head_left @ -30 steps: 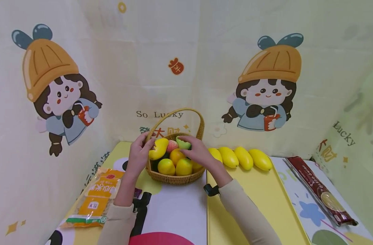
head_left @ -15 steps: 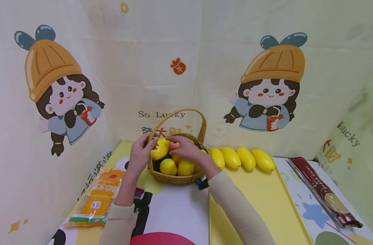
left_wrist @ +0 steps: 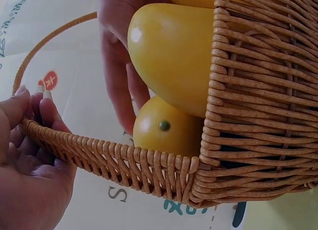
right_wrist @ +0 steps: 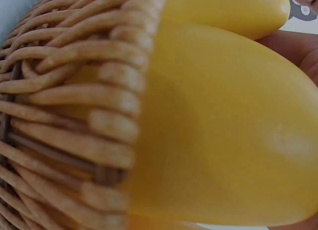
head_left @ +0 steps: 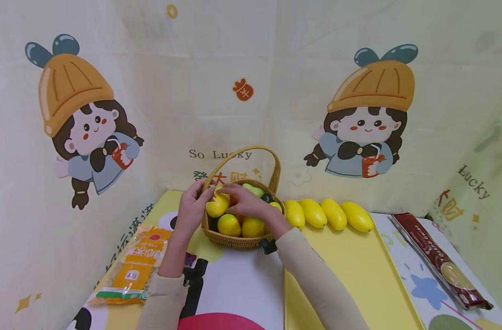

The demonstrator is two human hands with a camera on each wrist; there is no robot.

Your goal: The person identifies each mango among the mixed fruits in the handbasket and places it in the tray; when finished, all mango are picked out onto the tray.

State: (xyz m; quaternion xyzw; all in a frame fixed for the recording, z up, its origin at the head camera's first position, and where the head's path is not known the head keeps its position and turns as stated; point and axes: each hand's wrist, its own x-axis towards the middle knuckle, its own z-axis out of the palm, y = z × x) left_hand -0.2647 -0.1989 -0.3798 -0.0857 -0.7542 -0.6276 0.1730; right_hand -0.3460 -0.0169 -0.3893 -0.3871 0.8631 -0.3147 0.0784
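Note:
A wicker basket [head_left: 234,240] of fruit stands near the back wall. My left hand [head_left: 191,208] grips the left base of its arched handle; the left wrist view shows thumb and fingers round the handle [left_wrist: 114,150]. My right hand [head_left: 246,201] reaches over the fruit, its fingers curved round a yellow mango [head_left: 217,206] at the basket's left side. The thumb's contact is partly hidden. In the left wrist view, the right hand's fingers [left_wrist: 117,86] hang behind yellow fruit. A large yellow fruit [right_wrist: 223,125] fills the right wrist view.
A yellow tray [head_left: 341,270] to the right bears several mangoes [head_left: 333,214] in a row along its back. A dark red packet [head_left: 436,256] lies at the far right, an orange-labelled bag [head_left: 131,270] at the left. A printed cloth wall stands behind.
My right hand has moved left across the fruit to the mango, uncovering green fruit at the basket's back right. The left hand keeps its grip on the handle.

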